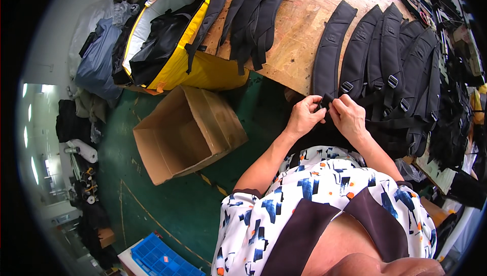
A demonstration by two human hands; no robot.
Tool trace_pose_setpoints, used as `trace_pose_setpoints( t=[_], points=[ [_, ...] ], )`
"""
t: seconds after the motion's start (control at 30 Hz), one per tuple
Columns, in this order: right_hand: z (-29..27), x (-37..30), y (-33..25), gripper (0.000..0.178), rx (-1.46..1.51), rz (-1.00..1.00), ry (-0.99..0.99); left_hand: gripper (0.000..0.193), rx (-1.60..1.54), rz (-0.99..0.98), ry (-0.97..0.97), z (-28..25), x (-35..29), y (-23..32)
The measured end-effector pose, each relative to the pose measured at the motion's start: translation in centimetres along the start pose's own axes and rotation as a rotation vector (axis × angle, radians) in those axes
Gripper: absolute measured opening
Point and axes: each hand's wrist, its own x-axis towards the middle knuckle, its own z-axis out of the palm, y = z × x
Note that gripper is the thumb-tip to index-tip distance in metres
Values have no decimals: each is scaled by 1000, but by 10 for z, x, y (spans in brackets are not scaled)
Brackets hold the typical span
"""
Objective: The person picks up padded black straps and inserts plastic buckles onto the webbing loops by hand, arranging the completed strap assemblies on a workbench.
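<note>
While your left hand (306,116) and right hand (349,115) pinch a black strip (326,101), the padded strap (333,47) extends lengthwise away from both.

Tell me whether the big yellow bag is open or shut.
Open: the yellow bag's mouth gapes, showing white lining and black material inside.

No legible txt, incl. label (166,259) on tray (150,251)
</note>
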Motion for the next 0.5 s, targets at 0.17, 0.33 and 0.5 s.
trace_pose_setpoints(
  t=[0.17,0.33,0.5],
  points=[
    [4,-2,6,11,108,26,2,29,-255,-55,-22,-1,1,1],
    [11,-2,10,11,252,94,36,30,-347,-60,-92,-4,3,0],
    [11,-3,6,11,98,40,40,30,-314,-53,-64,-3,2,-1]
  ],
)
